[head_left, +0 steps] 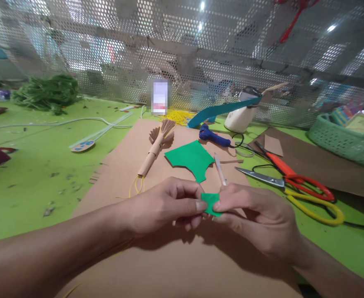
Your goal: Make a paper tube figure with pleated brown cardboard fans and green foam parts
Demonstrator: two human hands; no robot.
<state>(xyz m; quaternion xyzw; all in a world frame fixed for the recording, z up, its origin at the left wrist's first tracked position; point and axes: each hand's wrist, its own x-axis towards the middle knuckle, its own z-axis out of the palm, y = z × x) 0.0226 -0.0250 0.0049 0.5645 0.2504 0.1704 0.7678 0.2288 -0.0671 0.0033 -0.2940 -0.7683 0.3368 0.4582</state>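
Between my two hands is a small piece of green paper [210, 200], held a little above a brown paper sheet [182, 265]. My left hand [166, 205] pinches its left end between thumb and fingers. My right hand [259, 215] grips the right end, thumb and forefinger closed on it. Just beyond them lies a larger green paper cutout [189, 157] with curved notches in its near edge. A white pen [220, 169] rests beside it. To the left lies a rolled brown paper piece with pleated fans [152, 155] and a yellow cord loop.
Scissors with red and yellow handles [296, 182] lie open on the right. Behind are a blue glue gun [214, 136], a white container [240, 116] and a teal strip [223, 111]. A green basket [346, 140] stands far right; a green bundle [47, 93] lies back left.
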